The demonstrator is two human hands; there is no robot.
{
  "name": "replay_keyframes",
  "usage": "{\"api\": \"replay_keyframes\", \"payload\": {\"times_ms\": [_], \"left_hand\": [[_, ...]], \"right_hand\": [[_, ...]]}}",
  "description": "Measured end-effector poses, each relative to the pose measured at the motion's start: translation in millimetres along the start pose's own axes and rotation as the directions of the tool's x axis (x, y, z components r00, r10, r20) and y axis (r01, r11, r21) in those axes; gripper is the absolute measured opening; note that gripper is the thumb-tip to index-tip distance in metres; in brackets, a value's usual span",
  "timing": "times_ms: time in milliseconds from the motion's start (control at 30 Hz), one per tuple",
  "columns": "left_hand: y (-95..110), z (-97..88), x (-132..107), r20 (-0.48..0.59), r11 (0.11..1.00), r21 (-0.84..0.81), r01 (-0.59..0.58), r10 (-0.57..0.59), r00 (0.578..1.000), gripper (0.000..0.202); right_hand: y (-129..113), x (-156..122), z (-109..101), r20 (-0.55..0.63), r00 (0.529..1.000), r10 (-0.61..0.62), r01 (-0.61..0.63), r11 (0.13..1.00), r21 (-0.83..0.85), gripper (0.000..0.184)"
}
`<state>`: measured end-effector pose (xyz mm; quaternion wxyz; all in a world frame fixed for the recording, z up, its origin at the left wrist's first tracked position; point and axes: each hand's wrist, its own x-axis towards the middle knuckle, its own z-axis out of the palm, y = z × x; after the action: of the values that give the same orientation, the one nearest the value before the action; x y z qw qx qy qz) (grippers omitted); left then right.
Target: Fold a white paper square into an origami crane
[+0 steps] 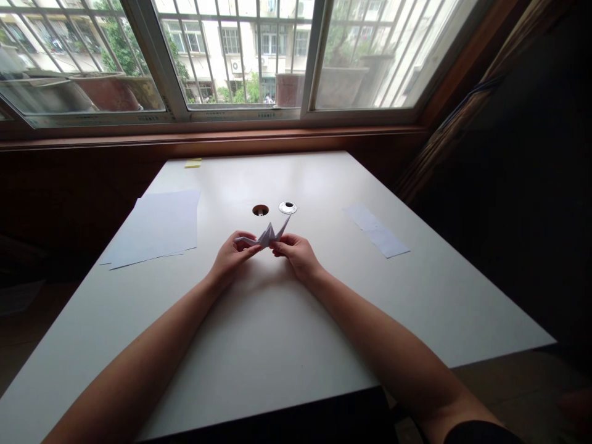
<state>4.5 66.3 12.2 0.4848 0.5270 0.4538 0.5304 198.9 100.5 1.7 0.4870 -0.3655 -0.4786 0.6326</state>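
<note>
A folded white paper crane is held between both hands above the middle of the white table. My left hand pinches its left side, with the thumb along the lower edge near the bent, pointed left end. My right hand grips the lower right part between thumb and fingers. One long thin point rises up to the right, and a shorter peak stands in the middle. The undersides of the fingers and the crane's base are partly hidden.
White paper sheets lie at the left, and paper strips at the right. Beyond the hands are a round hole in the tabletop and a silver ring cover. Yellow sticky notes lie at the far left edge, below a barred window.
</note>
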Motion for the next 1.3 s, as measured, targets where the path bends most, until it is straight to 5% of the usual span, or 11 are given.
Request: {"api": "replay_keyframes", "payload": {"times_ms": [200,333,700,1300], "left_hand": [[0.2,-4.7,0.6,0.012,0.965,-0.262,-0.029,0.033,0.999,0.039],[-4.1,-10.1,3.7,0.0,0.941,-0.339,0.018,-0.019,1.0,0.058],[-2.0,-4.0,2.3,-0.053,0.964,-0.256,0.076,-0.092,0.994,0.034],[0.3,-6.9,0.1,-0.128,0.994,-0.079,-0.076,0.066,0.99,0.018]], "right_hand": [[-1.4,1.4,-4.5,-0.077,0.997,-0.023,0.023,1.0,0.007,0.03],[-3.7,1.2,-4.7,-0.084,0.996,-0.022,0.023,1.0,0.008,0.03],[-4.2,0.0,-5.1,-0.103,0.994,-0.021,0.023,1.0,0.014,0.028],[-8.2,-3.9,-6.7,-0.005,1.0,0.015,-0.015,0.999,-0.052,0.024]]}}
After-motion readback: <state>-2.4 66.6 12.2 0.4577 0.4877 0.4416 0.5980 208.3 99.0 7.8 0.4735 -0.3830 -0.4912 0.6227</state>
